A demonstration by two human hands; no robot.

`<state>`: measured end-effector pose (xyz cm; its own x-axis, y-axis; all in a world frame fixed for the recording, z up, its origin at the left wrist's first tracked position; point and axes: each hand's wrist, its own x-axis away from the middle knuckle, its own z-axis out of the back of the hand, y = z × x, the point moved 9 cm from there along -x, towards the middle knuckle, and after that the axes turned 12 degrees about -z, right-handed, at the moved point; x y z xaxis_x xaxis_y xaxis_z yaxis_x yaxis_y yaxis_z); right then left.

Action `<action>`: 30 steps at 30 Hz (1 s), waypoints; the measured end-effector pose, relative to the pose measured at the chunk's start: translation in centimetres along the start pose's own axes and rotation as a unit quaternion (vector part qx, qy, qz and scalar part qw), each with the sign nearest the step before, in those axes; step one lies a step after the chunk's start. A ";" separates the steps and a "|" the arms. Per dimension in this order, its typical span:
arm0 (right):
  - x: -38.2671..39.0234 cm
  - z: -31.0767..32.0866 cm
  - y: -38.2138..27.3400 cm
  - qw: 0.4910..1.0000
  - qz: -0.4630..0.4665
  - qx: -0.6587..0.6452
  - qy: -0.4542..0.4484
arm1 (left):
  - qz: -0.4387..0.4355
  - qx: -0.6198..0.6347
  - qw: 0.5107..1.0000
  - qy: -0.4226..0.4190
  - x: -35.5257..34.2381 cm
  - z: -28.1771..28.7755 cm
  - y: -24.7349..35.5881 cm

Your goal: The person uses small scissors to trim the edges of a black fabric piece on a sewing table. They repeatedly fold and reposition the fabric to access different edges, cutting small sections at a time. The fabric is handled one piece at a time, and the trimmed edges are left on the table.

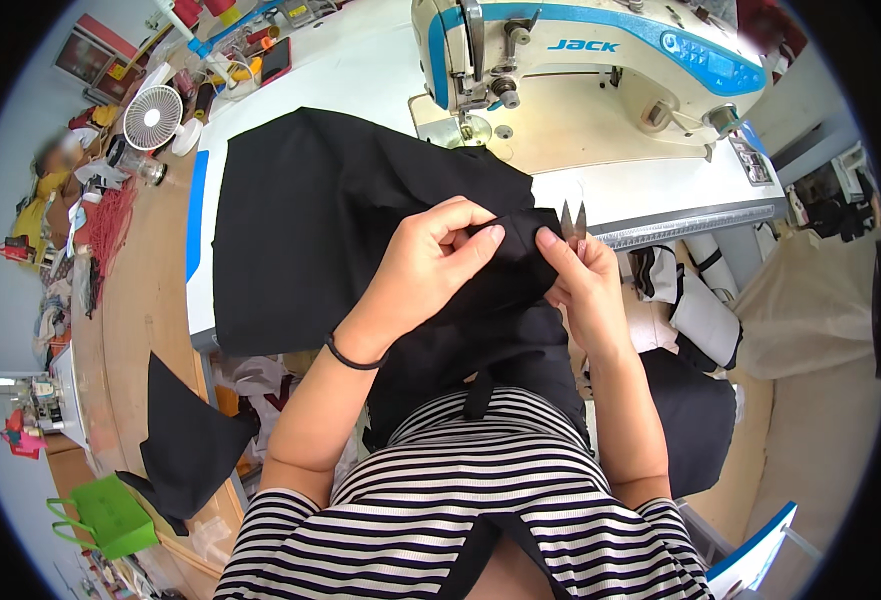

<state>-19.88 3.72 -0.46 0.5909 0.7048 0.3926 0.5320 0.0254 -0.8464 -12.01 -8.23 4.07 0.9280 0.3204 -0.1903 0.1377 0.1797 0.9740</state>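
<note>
A large piece of black fabric [290, 220] lies over the left part of the white sewing table and hangs down to my lap. My left hand [415, 265] pinches its edge between thumb and fingers. Close by on the right, my right hand [590, 285] grips the same edge, thumb on top. Thread snips [574, 218] also sit in the right hand, their two pointed blades sticking up apart past the fingers; the grip of the snips is hidden. Beyond both hands stands a white and blue sewing machine [580, 60], its needle area near the fabric's far edge.
A small white fan [153, 117] and a phone [275, 60] are at the back left. Black cut pieces [185, 440] hang at the left, beside a green bag [110, 515]. More black fabric [695, 420] lies at my right. A ruler strip [690, 226] runs along the table's front edge.
</note>
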 end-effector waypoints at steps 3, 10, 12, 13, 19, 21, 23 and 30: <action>-0.9 0.1 0.5 1.000 -0.020 -0.012 0.009 | 0.070 0.108 0.992 0.020 0.1 -0.3 -1.5; 2.1 -0.9 -3.6 0.925 0.166 0.311 0.139 | 0.063 0.137 0.985 0.078 1.0 0.1 -2.4; 0.6 -0.2 -2.7 0.950 0.147 0.246 0.127 | 0.062 0.131 0.987 0.069 1.1 -0.2 -2.1; -0.1 0.0 -2.6 0.960 0.116 0.228 0.115 | 0.063 0.130 0.988 0.063 1.2 -0.3 -1.7; -2.6 -2.4 -2.6 0.984 0.075 0.160 -0.006 | 0.058 0.190 0.976 0.085 1.0 -0.1 -2.0; -3.5 -1.3 -2.1 0.970 0.112 0.216 0.020 | 0.074 0.238 0.963 0.104 1.1 -0.2 -2.1; -2.3 -0.4 -3.3 0.939 0.211 0.241 0.127 | 0.074 0.238 0.962 0.106 1.3 0.0 -2.3; 3.0 -3.9 -4.6 0.883 0.278 0.362 0.110 | 0.074 0.144 0.981 0.102 1.5 0.5 -2.4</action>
<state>-18.24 2.95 6.04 0.7841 0.5989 -0.1625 -0.3571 0.2213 -0.9074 -10.77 -8.68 1.48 0.8604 0.5082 -0.0367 0.1271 -0.1444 0.9813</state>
